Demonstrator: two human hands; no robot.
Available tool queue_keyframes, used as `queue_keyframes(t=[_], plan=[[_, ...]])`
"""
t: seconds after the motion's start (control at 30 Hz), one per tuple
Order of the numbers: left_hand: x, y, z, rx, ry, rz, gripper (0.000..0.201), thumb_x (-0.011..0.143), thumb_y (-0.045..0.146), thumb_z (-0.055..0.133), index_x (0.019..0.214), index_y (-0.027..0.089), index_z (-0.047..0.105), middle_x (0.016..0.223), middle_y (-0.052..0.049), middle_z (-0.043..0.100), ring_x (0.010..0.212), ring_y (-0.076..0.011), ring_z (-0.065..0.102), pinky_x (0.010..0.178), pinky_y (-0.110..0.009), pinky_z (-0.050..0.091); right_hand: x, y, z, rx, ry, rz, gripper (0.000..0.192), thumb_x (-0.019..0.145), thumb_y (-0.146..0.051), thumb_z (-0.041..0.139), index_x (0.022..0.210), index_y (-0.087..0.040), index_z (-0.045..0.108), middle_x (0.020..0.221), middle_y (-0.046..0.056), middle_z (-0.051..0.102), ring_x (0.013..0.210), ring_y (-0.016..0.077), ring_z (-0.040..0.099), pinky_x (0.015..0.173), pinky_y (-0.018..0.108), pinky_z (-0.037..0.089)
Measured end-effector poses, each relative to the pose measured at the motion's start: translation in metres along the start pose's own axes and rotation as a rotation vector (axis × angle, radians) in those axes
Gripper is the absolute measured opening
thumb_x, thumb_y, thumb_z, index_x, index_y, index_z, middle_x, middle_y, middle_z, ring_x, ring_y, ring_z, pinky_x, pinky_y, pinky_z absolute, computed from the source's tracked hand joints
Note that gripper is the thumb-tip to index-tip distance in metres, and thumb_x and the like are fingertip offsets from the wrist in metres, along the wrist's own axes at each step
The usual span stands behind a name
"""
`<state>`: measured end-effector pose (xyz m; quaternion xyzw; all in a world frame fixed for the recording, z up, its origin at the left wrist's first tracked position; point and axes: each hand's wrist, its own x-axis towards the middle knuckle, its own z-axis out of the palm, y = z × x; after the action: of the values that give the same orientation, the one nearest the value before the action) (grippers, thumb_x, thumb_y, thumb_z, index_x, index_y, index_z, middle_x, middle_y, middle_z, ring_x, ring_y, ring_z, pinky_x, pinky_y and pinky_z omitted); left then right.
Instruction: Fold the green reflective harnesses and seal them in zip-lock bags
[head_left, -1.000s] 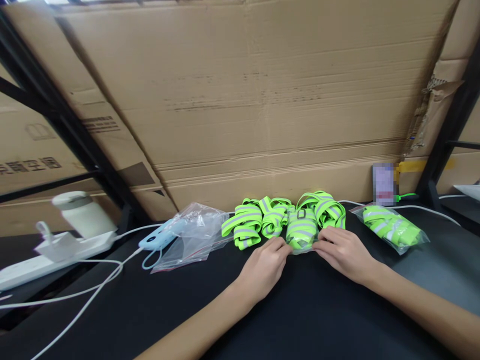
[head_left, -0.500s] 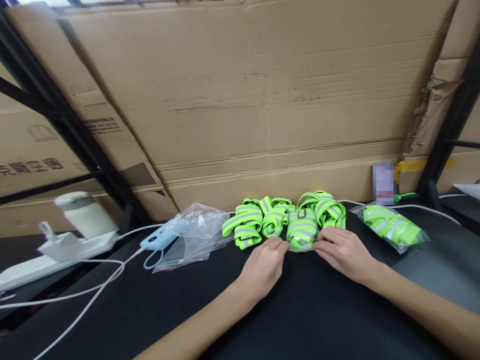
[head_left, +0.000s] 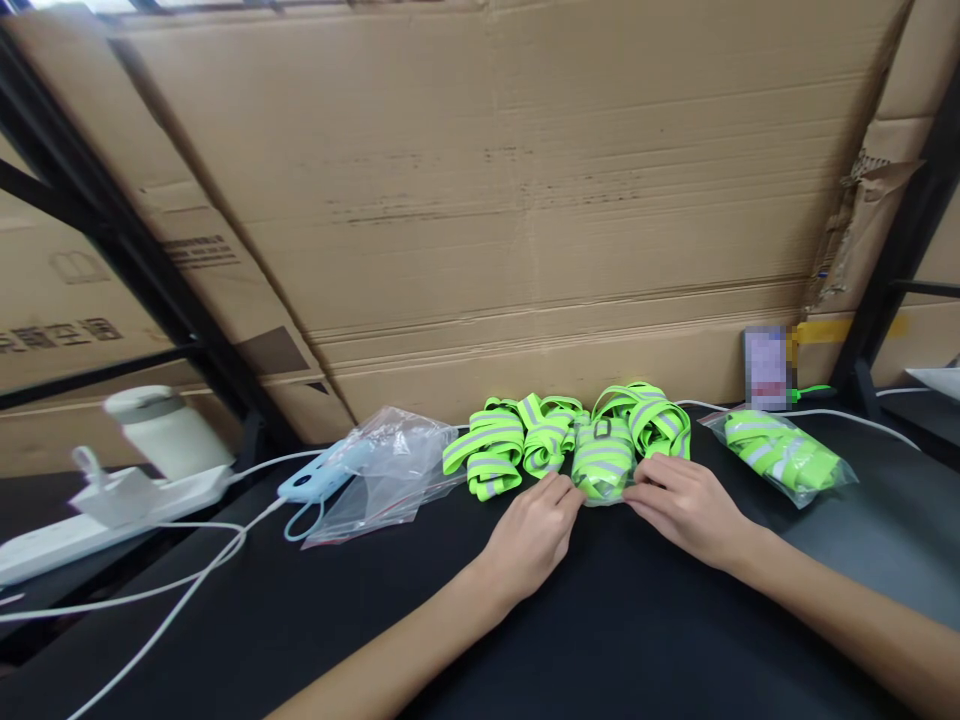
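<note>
A clear plastic bag (head_left: 604,468) lies in front of me with a folded neon-green reflective strap inside; a dark buckle shows near its far end. My left hand (head_left: 534,530) pinches the bag's near edge at its left corner. At the right corner, my right hand (head_left: 686,508) grips the same edge between thumb and fingers. Loose rolled reflective straps (head_left: 495,447) sit just left of the bag, and another coiled strap (head_left: 658,420) lies behind it on the right. Farther right rests a second bagged strap (head_left: 786,455).
Several clear zip bags (head_left: 405,470) lie at left, partly over a light-blue phone (head_left: 319,475) on a white cable. Beyond them are a power strip (head_left: 45,540) and a white bottle (head_left: 172,430). Cardboard (head_left: 480,200) walls off the back of the black table (head_left: 600,630). A card-like item (head_left: 766,368) leans there.
My left hand has slid slightly right along the bag's near edge, closer to my right hand. The right hand stays almost where it was.
</note>
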<state>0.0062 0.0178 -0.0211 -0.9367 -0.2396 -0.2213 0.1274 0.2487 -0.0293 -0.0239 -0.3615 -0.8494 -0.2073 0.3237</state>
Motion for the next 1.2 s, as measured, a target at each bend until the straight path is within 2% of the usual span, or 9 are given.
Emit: queue_keyframes(t=[0.2, 0.5, 0.77, 0.93, 1.2], plan=[[0.003, 0.004, 0.001, 0.0, 0.035, 0.003, 0.022, 0.099, 0.01, 0.043, 0.094, 0.014, 0.064, 0.087, -0.007, 0.063, 0.085, -0.0225, 0.062, 0.088, -0.04, 0.057, 0.001, -0.001, 0.001, 0.001, 0.016, -0.008, 0.025, 0.102, -0.017, 0.05, 0.088, -0.016, 0.072, 0.08, 0.005, 0.062, 0.071, 0.0174, 0.056, 0.066, 0.029, 0.045], [0.003, 0.003, 0.001, -0.029, 0.007, 0.003, 0.024, 0.099, 0.008, 0.041, 0.093, 0.015, 0.063, 0.086, -0.007, 0.063, 0.079, -0.021, 0.062, 0.077, -0.035, 0.057, 0.002, -0.002, 0.001, 0.011, 0.018, -0.012, 0.025, 0.101, -0.017, 0.051, 0.087, -0.017, 0.071, 0.08, 0.005, 0.063, 0.071, 0.0171, 0.056, 0.067, 0.029, 0.045], [0.005, 0.011, 0.002, -0.038, 0.059, 0.029, 0.016, 0.1, 0.015, 0.046, 0.094, 0.015, 0.061, 0.089, -0.007, 0.063, 0.084, -0.0222, 0.063, 0.082, -0.038, 0.057, 0.003, -0.004, 0.0, 0.011, 0.005, -0.025, 0.027, 0.102, -0.016, 0.049, 0.086, -0.017, 0.071, 0.079, 0.004, 0.062, 0.07, 0.0168, 0.054, 0.066, 0.029, 0.044], [0.004, 0.011, 0.005, -0.032, 0.095, 0.064, 0.022, 0.101, 0.009, 0.041, 0.096, 0.014, 0.062, 0.087, -0.007, 0.064, 0.081, -0.0204, 0.063, 0.08, -0.035, 0.056, 0.004, -0.005, 0.001, 0.015, 0.013, -0.039, 0.027, 0.102, -0.016, 0.049, 0.088, -0.017, 0.072, 0.079, 0.004, 0.062, 0.07, 0.0169, 0.054, 0.066, 0.029, 0.043], [0.005, 0.012, 0.003, -0.084, 0.064, 0.045, 0.02, 0.1, 0.009, 0.042, 0.093, 0.014, 0.061, 0.087, -0.007, 0.063, 0.08, -0.021, 0.061, 0.076, -0.034, 0.055, 0.004, -0.006, 0.0, 0.023, 0.012, -0.037, 0.027, 0.103, -0.017, 0.048, 0.089, -0.016, 0.071, 0.08, 0.005, 0.064, 0.072, 0.0175, 0.057, 0.067, 0.03, 0.045]])
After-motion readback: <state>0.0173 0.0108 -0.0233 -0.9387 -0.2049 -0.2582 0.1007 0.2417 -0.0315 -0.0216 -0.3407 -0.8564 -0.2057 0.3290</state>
